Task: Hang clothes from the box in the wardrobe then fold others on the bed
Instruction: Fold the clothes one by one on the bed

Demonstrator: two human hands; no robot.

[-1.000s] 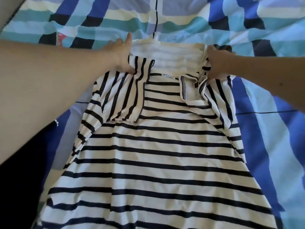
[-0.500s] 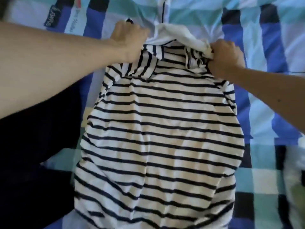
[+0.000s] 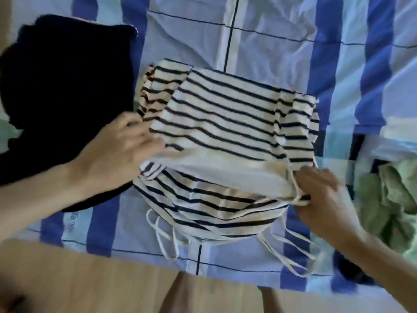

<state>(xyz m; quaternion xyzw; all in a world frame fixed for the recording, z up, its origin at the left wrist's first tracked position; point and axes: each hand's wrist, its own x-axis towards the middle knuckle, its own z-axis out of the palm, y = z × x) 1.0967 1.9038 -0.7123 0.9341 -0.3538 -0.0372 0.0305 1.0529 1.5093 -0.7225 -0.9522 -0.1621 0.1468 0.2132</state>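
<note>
A white garment with dark blue stripes [image 3: 225, 123] lies folded over on the bed, its white top edge drawn down toward me over the lower half. White drawstrings [image 3: 167, 240] trail from its near hem. My left hand [image 3: 121, 150] holds the folded edge at the left side. My right hand [image 3: 325, 195] pinches the white edge at the right corner.
A dark navy garment [image 3: 65, 91] lies to the left of the striped one, partly under my left forearm. A crumpled green cloth [image 3: 388, 204] sits at the right. The blue, white and teal checked bedsheet [image 3: 270, 41] covers the bed; a wooden bed edge [image 3: 90, 279] runs along the bottom.
Both hands gripped the garment's far top corners and pulled them toward me, folding the top half down over the lower half. The view has tilted down to the bed's near edge.
</note>
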